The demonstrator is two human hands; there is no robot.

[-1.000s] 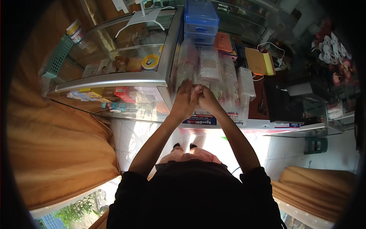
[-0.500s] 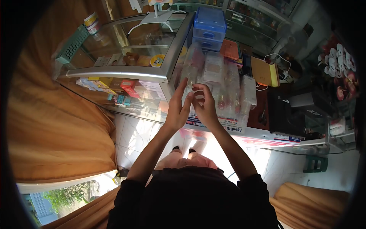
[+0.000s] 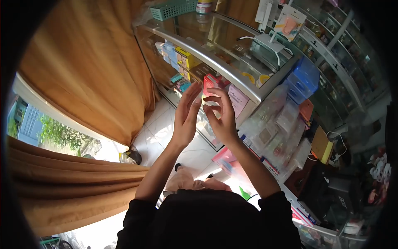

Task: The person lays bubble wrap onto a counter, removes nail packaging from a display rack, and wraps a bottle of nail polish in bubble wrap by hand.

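Note:
My left hand [image 3: 185, 118] is raised in front of me, palm turned inward, its fingers stretched upward. Facing it, my right hand [image 3: 222, 118] has its fingers curved and spread apart. A narrow gap lies between the two hands, and I see nothing held in either. Behind them stands a glass display case [image 3: 232, 76] with a metal edge. Inside it are a red box [image 3: 210, 81], yellow boxes [image 3: 185, 59] and a pink sheet [image 3: 238, 99], close behind my fingers in the view.
Plastic-wrapped goods [image 3: 275, 130] lie on the counter at right, near a blue drawer box [image 3: 304, 79]. A green basket [image 3: 173, 10] sits on the glass top. Orange curtains [image 3: 91, 70] hang at left beside a bright opening. Tiled floor [image 3: 159, 128] shows below.
My view has turned left, so the case and counter now appear farther right. Both hands remain raised together, now in front of the display case instead of the wrapped goods.

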